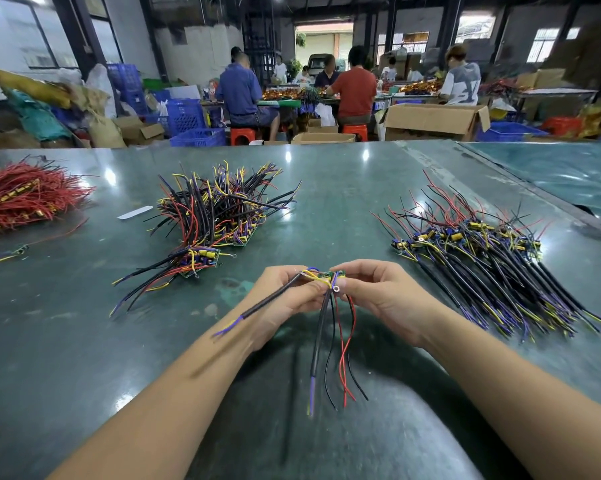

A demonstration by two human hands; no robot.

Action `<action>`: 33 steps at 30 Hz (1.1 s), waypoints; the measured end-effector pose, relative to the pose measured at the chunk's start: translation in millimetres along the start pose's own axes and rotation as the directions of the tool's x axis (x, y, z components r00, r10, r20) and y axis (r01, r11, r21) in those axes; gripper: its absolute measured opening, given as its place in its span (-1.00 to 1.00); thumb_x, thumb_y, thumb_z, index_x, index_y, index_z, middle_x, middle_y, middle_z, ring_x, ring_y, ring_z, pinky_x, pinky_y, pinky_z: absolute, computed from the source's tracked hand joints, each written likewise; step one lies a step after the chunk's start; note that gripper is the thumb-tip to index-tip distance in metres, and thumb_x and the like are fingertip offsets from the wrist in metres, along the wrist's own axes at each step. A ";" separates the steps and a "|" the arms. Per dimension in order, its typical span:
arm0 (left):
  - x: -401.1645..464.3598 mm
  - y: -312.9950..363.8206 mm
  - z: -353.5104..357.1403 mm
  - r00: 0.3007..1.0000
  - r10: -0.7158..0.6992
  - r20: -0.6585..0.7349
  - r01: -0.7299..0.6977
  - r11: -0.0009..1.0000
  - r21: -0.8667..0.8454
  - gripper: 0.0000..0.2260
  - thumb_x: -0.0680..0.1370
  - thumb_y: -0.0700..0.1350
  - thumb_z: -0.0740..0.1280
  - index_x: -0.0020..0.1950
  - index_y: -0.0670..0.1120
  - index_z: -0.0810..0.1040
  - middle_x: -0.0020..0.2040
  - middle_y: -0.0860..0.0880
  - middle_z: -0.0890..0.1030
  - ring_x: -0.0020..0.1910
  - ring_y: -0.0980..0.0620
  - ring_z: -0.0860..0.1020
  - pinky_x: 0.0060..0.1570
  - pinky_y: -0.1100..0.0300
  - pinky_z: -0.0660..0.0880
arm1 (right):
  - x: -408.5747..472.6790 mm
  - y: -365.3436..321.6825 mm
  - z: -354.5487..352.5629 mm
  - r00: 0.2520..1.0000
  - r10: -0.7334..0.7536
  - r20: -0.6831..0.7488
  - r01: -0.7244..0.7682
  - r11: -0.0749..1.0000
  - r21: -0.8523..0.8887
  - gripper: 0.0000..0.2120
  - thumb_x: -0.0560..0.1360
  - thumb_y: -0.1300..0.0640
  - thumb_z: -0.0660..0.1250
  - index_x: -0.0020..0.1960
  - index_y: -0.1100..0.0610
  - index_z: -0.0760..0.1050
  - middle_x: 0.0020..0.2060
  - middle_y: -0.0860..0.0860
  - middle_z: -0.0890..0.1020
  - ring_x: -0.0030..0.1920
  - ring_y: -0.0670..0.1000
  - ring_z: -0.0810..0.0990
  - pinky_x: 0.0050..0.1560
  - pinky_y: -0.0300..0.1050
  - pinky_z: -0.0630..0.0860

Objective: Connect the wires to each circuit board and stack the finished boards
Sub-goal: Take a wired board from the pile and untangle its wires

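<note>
Both my hands hold one small green circuit board (334,274) above the dark green table (84,341). My left hand (285,296) pinches its left side and a black sleeved wire (267,301) that runs down to the left. My right hand (378,292) pinches the board's right end. Black, red and purple wires (340,344) hang from the board toward me. A tall stack of wired boards (219,209) stands at centre left, with one wired board (198,263) lying in front of it. A spread pile of wired boards (493,261) lies at the right.
A heap of red wires (25,199) lies at the far left, with a loose wire piece (4,256) near it. A white strip (134,212) lies behind the stack. Several seated people (351,88), boxes and blue crates fill the room beyond the table.
</note>
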State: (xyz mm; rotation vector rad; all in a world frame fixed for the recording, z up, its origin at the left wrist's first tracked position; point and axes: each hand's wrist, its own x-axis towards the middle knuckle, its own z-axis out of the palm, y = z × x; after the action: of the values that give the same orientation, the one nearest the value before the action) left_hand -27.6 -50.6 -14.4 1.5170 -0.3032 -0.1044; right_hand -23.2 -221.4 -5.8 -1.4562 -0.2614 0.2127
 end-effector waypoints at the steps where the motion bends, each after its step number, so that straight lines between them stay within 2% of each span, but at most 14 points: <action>1: 0.2 0.7 -0.1 1.000 0.004 0.001 -0.004 1.000 0.021 -0.90 0.52 -0.29 0.34 -0.14 -0.15 0.62 -0.25 0.00 0.65 -0.18 0.09 0.60 -0.15 0.27 0.55 | -0.2 -0.1 0.1 1.000 -0.006 0.003 0.006 1.000 -0.008 -0.88 0.46 0.36 0.36 -0.08 0.19 0.61 -0.14 0.14 0.65 -0.10 0.05 0.56 0.09 -0.08 0.49; 6: 1.7 0.1 -3.3 0.998 0.055 0.001 -0.054 0.987 0.149 -0.95 0.50 -0.26 0.39 -0.15 -0.17 0.64 -0.31 0.02 0.63 -0.28 0.10 0.57 -0.23 0.32 0.51 | -0.1 1.1 -0.8 0.999 -0.032 -0.003 0.032 0.999 -0.033 -0.96 0.39 0.27 0.43 -0.18 0.16 0.65 -0.20 0.12 0.68 -0.15 0.04 0.58 0.07 -0.04 0.51; 10: 0.3 -0.3 -6.9 0.993 0.087 0.079 -0.097 0.986 0.136 -0.94 0.45 -0.17 0.39 -0.13 -0.12 0.65 -0.28 0.04 0.64 -0.27 0.15 0.57 -0.20 0.34 0.48 | 0.3 -0.1 -5.1 0.997 -0.029 0.065 0.027 0.999 0.022 -0.81 0.28 0.19 0.43 -0.12 0.23 0.63 -0.19 0.13 0.68 -0.18 0.02 0.62 0.03 -0.10 0.56; 13: -0.7 -2.6 -11.0 0.985 0.089 0.147 -0.113 0.980 0.164 -0.86 0.48 -0.11 0.36 -0.08 -0.15 0.65 -0.18 -0.02 0.63 -0.13 0.09 0.56 -0.06 0.19 0.52 | -0.2 0.4 -8.8 0.994 -0.005 0.106 0.000 0.999 0.054 -0.83 0.27 0.22 0.42 -0.15 0.22 0.64 -0.21 0.11 0.69 -0.22 -0.02 0.63 -0.03 -0.17 0.57; 15: -1.2 -5.0 -13.3 0.983 0.070 0.171 -0.089 0.990 0.106 -0.86 0.48 -0.13 0.35 -0.05 -0.17 0.63 -0.12 -0.12 0.61 -0.04 -0.02 0.53 0.10 -0.02 0.47 | -0.6 1.0 -10.1 0.993 0.010 0.117 -0.017 0.998 0.056 -0.86 0.27 0.23 0.41 -0.17 0.21 0.65 -0.23 0.10 0.70 -0.23 -0.03 0.65 -0.05 -0.18 0.57; 16: -1.0 -5.9 -14.3 0.982 0.058 0.180 -0.072 0.995 0.071 -0.87 0.48 -0.15 0.35 -0.05 -0.17 0.63 -0.11 -0.15 0.59 -0.03 -0.07 0.51 0.11 -0.04 0.44 | -0.7 1.5 -10.6 0.992 0.015 0.124 -0.023 0.998 0.062 -0.87 0.28 0.23 0.41 -0.18 0.20 0.65 -0.23 0.10 0.70 -0.23 -0.03 0.65 -0.07 -0.20 0.58; 18: -0.3 -6.2 -14.7 0.978 0.043 0.203 -0.052 0.998 0.037 -0.89 0.48 -0.18 0.35 -0.05 -0.17 0.63 -0.11 -0.17 0.58 -0.03 -0.08 0.50 0.09 0.00 0.42 | -1.1 1.1 -11.7 0.991 0.022 0.134 -0.032 0.997 0.070 -0.86 0.29 0.25 0.40 -0.15 0.23 0.64 -0.22 0.10 0.70 -0.22 -0.03 0.66 -0.10 -0.22 0.59; 22: 1.6 -4.0 -13.0 0.982 0.008 0.188 0.014 0.993 -0.113 -0.87 0.42 -0.25 0.37 -0.12 -0.10 0.70 -0.15 -0.02 0.69 -0.12 0.08 0.65 -0.11 0.25 0.56 | 0.3 0.3 -13.3 0.983 0.036 0.179 -0.061 0.988 0.139 -0.83 0.32 0.28 0.37 -0.10 0.27 0.63 -0.16 0.12 0.70 -0.17 -0.02 0.67 -0.07 -0.20 0.60; 24: 2.5 -2.5 -13.5 0.981 -0.011 0.195 0.039 0.989 -0.142 -0.83 0.40 -0.23 0.35 -0.13 -0.06 0.71 -0.16 0.01 0.70 -0.14 0.11 0.66 -0.14 0.28 0.56 | 1.6 0.9 -13.1 0.983 0.038 0.177 -0.071 0.980 0.187 -0.85 0.33 0.28 0.36 -0.15 0.24 0.67 -0.17 0.12 0.70 -0.18 -0.02 0.67 -0.06 -0.21 0.60; 26: 2.6 -0.8 -15.8 0.975 -0.034 0.220 0.066 0.988 -0.143 -0.84 0.41 -0.22 0.35 -0.13 -0.08 0.71 -0.16 0.02 0.70 -0.15 0.12 0.65 -0.12 0.25 0.57 | 2.5 0.3 -14.4 0.987 0.040 0.159 -0.078 0.967 0.243 -0.86 0.33 0.27 0.35 -0.21 0.21 0.69 -0.25 0.08 0.69 -0.24 -0.07 0.65 -0.14 -0.26 0.60; 28: 4.5 1.3 -19.8 0.989 -0.053 0.142 0.078 0.980 -0.182 -0.87 0.43 -0.26 0.35 -0.16 -0.12 0.69 -0.19 0.00 0.69 -0.19 0.10 0.66 -0.16 0.25 0.58 | 3.2 -1.6 -18.7 0.990 0.049 0.132 -0.087 0.950 0.301 -0.86 0.33 0.26 0.34 -0.24 0.20 0.69 -0.32 0.04 0.67 -0.31 -0.11 0.63 -0.23 -0.30 0.58; 30: 10.6 5.3 -25.2 0.996 -0.055 -0.071 0.039 0.976 -0.215 -0.81 0.48 -0.31 0.32 -0.24 -0.12 0.68 -0.28 -0.01 0.68 -0.29 0.12 0.65 -0.24 0.29 0.58 | 3.7 -4.6 -23.6 0.993 0.071 0.095 -0.100 0.929 0.356 -0.87 0.33 0.25 0.35 -0.25 0.19 0.68 -0.35 0.02 0.65 -0.35 -0.11 0.61 -0.28 -0.30 0.57; 32: 18.3 8.3 -34.7 0.927 -0.030 -0.373 -0.069 0.965 -0.251 -0.82 0.53 -0.30 0.31 -0.22 -0.15 0.63 -0.38 0.00 0.65 -0.41 0.15 0.60 -0.33 0.34 0.56 | 5.2 -6.9 -26.0 0.995 0.079 0.053 -0.093 0.920 0.380 -0.87 0.34 0.23 0.35 -0.26 0.18 0.68 -0.36 0.02 0.64 -0.37 -0.09 0.61 -0.30 -0.30 0.57; 33: 21.9 9.2 -41.5 0.850 -0.034 -0.525 -0.132 0.952 -0.275 -0.87 0.55 -0.27 0.30 -0.18 -0.16 0.58 -0.42 0.00 0.63 -0.45 0.16 0.58 -0.37 0.35 0.55 | 5.8 -8.0 -25.6 0.996 0.079 0.031 -0.085 0.921 0.381 -0.88 0.34 0.22 0.35 -0.26 0.18 0.68 -0.37 0.01 0.63 -0.37 -0.08 0.61 -0.31 -0.30 0.57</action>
State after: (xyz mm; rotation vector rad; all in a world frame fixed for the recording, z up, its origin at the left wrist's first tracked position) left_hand 3.1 -15.5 -3.4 1.1731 0.1150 0.2969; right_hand -10.0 -244.8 0.0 -1.0779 -0.1589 0.3244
